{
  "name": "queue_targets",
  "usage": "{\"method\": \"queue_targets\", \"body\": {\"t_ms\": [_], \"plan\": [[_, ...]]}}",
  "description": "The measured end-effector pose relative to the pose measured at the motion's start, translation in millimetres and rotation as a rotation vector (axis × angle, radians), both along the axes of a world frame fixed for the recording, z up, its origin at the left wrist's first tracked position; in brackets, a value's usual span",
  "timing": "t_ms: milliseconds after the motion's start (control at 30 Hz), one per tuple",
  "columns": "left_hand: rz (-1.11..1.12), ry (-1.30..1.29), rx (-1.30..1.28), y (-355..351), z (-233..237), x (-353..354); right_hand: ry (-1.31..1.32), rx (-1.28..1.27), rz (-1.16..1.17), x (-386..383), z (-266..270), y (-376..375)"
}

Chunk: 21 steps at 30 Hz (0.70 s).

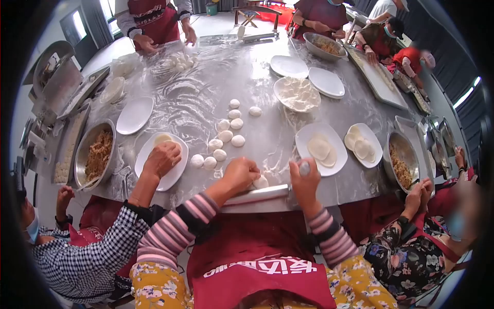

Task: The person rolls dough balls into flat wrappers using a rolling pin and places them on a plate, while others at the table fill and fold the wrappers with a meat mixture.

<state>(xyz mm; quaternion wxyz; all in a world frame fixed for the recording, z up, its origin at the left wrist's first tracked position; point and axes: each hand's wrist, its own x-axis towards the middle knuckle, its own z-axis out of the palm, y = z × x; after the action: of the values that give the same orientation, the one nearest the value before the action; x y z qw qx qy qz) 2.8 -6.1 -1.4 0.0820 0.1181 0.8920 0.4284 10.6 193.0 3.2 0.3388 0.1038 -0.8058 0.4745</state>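
My left hand [241, 176] is closed, its fingertips at the edge of a small white dough piece [261, 182], partly hidden behind them. A metal rolling pin [262, 193] lies along the table's near edge, just in front of the dough. At its right end my right hand [304, 185] is closed in a fist; a grey rounded tip [304, 168] shows between thumb and fingers. Several floured dough pieces [225, 136] lie ahead of my left hand. Past my right hand, a white plate [337, 154] carries flat round wrappers [320, 148].
A flour bowl [282, 98] stands farther back. Filling bowls [110, 149] [392, 141] flank me. To my left, a co-worker's hand [163, 158] is over a plate [177, 172]; another co-worker's hands [419, 195] are at right. More people work across the floury metal table [226, 62].
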Motion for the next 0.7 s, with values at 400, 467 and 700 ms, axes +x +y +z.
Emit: {"method": "queue_targets", "body": {"t_ms": [400,467,700], "plan": [[-0.116,-0.073,-0.109,-6,1,-12,-0.039,-0.047,0.020,13,-12,7],[-0.129,-0.103,-0.068,-1,4,-1,-0.065,-0.045,-0.017,-8,-9,-7],[-0.212,0.004,-0.120,-4,4,-8,0.062,0.054,-0.047,0,2,-2]]}}
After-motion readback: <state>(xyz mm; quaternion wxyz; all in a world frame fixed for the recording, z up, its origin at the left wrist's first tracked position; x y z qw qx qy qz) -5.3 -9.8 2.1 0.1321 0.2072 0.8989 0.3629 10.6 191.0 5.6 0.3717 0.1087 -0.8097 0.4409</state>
